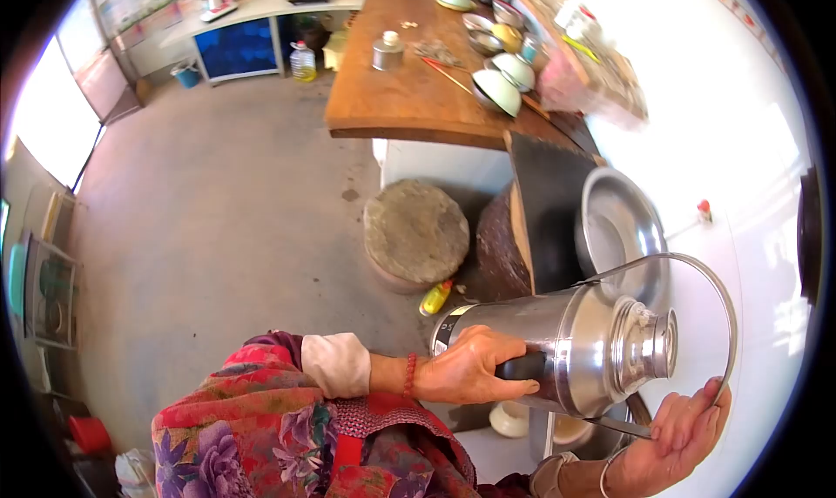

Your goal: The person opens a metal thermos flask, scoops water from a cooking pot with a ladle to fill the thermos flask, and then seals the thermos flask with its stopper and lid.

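Left hand point(466, 372) was wrapped tight round the black grip of the steel flask point(557, 346), held sideways just below the metal basin point(620, 228). Right hand point(684, 433) had fingers curled loosely under the wire handle point(710, 280). Imo w/ it tipped like that, the cap point(653, 343) could leak hot water on her wrist.

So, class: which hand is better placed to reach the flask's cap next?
Probably the right hand: it only hooks the wire bail beside the cap, while the left hand grips the side handle of the flask.
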Demonstrator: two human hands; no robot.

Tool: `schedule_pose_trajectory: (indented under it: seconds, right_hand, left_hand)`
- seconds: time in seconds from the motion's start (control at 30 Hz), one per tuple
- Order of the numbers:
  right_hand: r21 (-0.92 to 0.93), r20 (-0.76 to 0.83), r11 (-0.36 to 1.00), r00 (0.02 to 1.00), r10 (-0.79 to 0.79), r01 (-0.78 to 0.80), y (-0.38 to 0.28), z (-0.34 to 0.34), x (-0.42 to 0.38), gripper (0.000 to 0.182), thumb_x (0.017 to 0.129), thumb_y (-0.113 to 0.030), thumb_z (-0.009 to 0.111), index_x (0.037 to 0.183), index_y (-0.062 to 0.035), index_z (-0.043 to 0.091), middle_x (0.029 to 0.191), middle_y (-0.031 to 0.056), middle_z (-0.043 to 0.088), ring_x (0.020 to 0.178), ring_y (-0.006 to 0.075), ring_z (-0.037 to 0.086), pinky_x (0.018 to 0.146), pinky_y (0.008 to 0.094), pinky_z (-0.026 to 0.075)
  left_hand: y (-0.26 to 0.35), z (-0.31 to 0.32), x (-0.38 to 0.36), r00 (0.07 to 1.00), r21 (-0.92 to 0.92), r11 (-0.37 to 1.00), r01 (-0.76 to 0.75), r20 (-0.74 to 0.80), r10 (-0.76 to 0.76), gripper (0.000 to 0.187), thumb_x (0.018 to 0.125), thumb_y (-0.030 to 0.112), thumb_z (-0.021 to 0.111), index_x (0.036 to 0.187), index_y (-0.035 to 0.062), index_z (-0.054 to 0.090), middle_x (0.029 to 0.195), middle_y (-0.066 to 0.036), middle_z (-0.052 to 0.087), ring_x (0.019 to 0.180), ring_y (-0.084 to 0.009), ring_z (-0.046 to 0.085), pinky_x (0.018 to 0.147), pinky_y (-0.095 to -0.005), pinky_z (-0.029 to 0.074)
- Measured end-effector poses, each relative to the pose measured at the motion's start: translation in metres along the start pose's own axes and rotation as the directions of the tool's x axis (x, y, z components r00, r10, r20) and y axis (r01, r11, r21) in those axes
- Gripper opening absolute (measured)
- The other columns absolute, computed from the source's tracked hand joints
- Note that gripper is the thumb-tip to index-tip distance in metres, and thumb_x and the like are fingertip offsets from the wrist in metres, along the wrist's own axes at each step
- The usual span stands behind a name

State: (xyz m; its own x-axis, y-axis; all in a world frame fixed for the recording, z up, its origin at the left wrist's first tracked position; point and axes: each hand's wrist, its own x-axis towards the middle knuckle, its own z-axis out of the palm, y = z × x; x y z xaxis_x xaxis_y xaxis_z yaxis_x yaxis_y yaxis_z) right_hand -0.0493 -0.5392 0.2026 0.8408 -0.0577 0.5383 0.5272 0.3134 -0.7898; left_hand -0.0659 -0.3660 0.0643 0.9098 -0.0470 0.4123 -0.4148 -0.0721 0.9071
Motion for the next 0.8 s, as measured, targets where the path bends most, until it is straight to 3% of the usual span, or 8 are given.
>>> schedule_pose_trajectory:
  seconds: [0.1,0.13,0.17,0.23,0.37,0.6,0.77,0.8]
  right_hand:
    - [0.055,0.216,0.996,0.975,0.051,-0.064,0.022,0.024,0.019,0.035,0.087,-0.017,0.048,0.104,0.0131,0.049,0.047,-0.0019,0.031,0.039,0.0046,0.024,0.041,0.0195,0.024]
    - [-0.11,-0.193,0.994,0.981,-0.032,0.011,0.036,0.048,0.011,0.032,0.088,-0.014,0.042,0.107,0.0117,0.047,0.052,-0.0061,0.028,0.042,0.0001,0.021,0.04,0.0151,0.017]
    - [-0.1,-0.168,0.995,0.986,-0.025,0.008,0.046,0.056,0.014,0.032,0.088,-0.014,0.042,0.107,0.0117,0.047,0.052,-0.0061,0.028,0.042,0.0001,0.021,0.04,0.0151,0.017]
    - [-0.074,0.093,0.997,0.995,0.023,-0.016,0.064,0.076,0.02,0.033,0.089,-0.017,0.041,0.105,0.0109,0.048,0.051,-0.0066,0.027,0.041,-0.0002,0.019,0.039,0.0154,0.017]
    - [0.027,0.303,0.994,0.949,0.093,-0.106,0.099,0.139,0.027,0.031,0.088,-0.018,0.042,0.102,0.0093,0.049,0.05,-0.007,0.026,0.04,-0.0006,0.018,0.038,0.0159,0.016]
    - [0.119,0.466,0.978,0.88,0.096,-0.169,0.15,0.288,0.017,0.025,0.087,-0.017,0.043,0.094,0.0064,0.05,0.049,-0.0073,0.026,0.038,-0.0009,0.019,0.038,0.0151,0.017]
    - [0.202,0.57,0.962,0.821,0.034,-0.181,0.176,0.381,0.013,0.027,0.087,-0.016,0.043,0.099,0.0078,0.051,0.048,-0.0072,0.026,0.037,-0.0006,0.019,0.037,0.0155,0.017]
    - [0.232,0.605,0.954,0.796,0.013,-0.192,0.182,0.398,0.013,0.029,0.087,-0.016,0.043,0.101,0.0084,0.051,0.048,-0.0071,0.026,0.037,-0.0004,0.018,0.037,0.0158,0.017]
  left_hand:
    - [0.0,-0.025,-0.006,0.99,0.016,1.0,0.0,-0.142,0.002,0.027,0.066,0.018,0.069,0.066,-0.0036,0.053,0.056,-0.018,0.05,0.048,-0.0312,0.05,0.045,-0.0373,0.037]
    - [-0.001,-0.035,-0.009,0.986,0.028,0.999,0.044,-0.164,-0.039,0.028,0.067,0.018,0.069,0.065,-0.0038,0.052,0.055,-0.018,0.049,0.047,-0.0302,0.049,0.045,-0.0366,0.036]
    - [-0.004,-0.047,-0.012,0.981,0.042,0.996,0.081,-0.182,-0.072,0.029,0.068,0.018,0.069,0.064,-0.0039,0.051,0.054,-0.017,0.049,0.046,-0.0292,0.048,0.044,-0.0359,0.036]
    - [-0.013,-0.069,-0.018,0.963,0.064,0.994,0.089,-0.261,-0.07,0.029,0.069,0.018,0.069,0.064,-0.0038,0.05,0.052,-0.017,0.048,0.045,-0.0273,0.047,0.044,-0.0349,0.036]
    - [-0.023,-0.128,-0.028,0.907,0.027,0.994,0.103,-0.414,-0.082,0.027,0.069,0.018,0.068,0.064,-0.0028,0.051,0.051,-0.015,0.048,0.044,-0.0273,0.047,0.044,-0.0352,0.035]
    - [-0.028,-0.266,-0.06,0.83,0.172,0.976,0.133,-0.558,-0.015,0.028,0.069,0.019,0.068,0.064,-0.002,0.051,0.052,-0.015,0.048,0.044,-0.028,0.046,0.043,-0.0351,0.034]
    - [-0.018,-0.355,-0.078,0.773,0.195,0.97,0.144,-0.634,0.013,0.028,0.069,0.019,0.068,0.064,-0.0021,0.051,0.052,-0.015,0.048,0.045,-0.028,0.046,0.043,-0.0347,0.035]
    - [-0.014,-0.374,-0.08,0.771,0.222,0.963,0.152,-0.636,0.025,0.025,0.069,0.018,0.069,0.07,-0.0022,0.055,0.052,-0.013,0.048,0.044,-0.0221,0.046,0.043,-0.0316,0.036]
